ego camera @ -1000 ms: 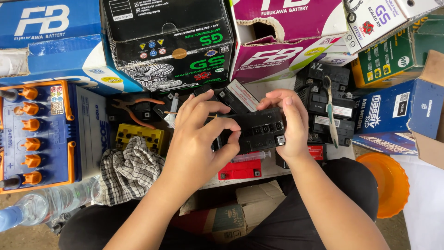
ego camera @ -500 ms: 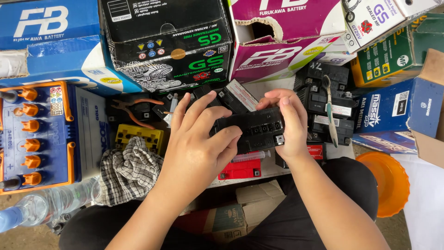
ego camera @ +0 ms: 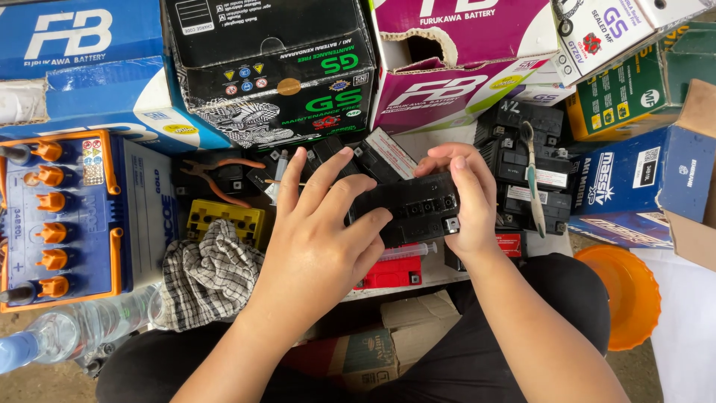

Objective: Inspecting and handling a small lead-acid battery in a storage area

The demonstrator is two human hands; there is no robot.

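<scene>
Both my hands hold a small black motorcycle battery (ego camera: pixel 415 207) above the work surface. My left hand (ego camera: pixel 321 231) covers its left end, fingers spread over the top. My right hand (ego camera: pixel 468 200) grips its right end, thumb and fingers wrapped around the corner near a terminal. A row of small cell ports shows along the battery's top face. Below it lie a red battery part (ego camera: pixel 393 273) and a clear syringe (ego camera: pixel 406 251).
A large white battery with orange caps (ego camera: pixel 63 216) lies left, beside a checked cloth (ego camera: pixel 205 275), a yellow cap strip (ego camera: pixel 224 219) and pliers (ego camera: pixel 216 177). Battery boxes (ego camera: pixel 276 67) line the back. More black batteries with a toothbrush (ego camera: pixel 531 179) lie right; an orange bowl (ego camera: pixel 626 295) is lower right.
The hands and battery shifted only slightly; my left fingers have spread a little more over the battery's top.
</scene>
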